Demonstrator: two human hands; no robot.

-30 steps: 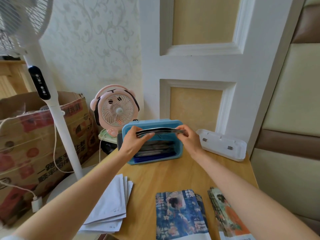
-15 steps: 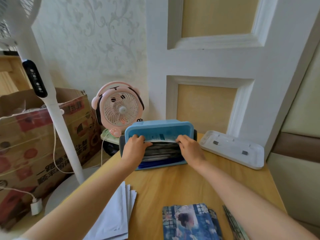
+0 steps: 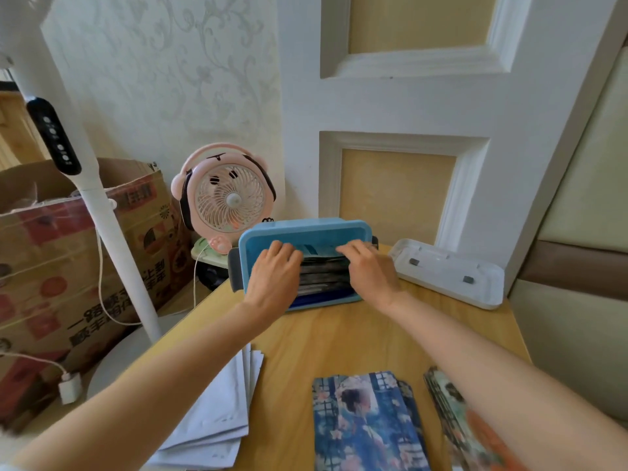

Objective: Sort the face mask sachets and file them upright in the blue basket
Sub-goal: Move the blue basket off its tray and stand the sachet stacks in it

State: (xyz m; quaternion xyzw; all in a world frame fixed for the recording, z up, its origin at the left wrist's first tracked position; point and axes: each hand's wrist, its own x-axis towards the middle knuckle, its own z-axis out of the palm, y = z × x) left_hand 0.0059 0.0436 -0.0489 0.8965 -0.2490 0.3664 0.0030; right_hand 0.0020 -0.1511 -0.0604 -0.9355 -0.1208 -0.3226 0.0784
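While left hand and right hand grip dark sachets, blue basket holds them upright.

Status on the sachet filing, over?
Left hand, right hand in blue basket, gripping dark sachets by the ends, upright. White stack, blue-print stack, orange-print stack unfiled on table. Nothing in the way.

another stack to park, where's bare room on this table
Bare wood between the blue basket and the near stacks, plus a strip between white sachets and blue portrait stack. Crowded: near edge, and the basket, where left hand and right hand grip dark sachets.
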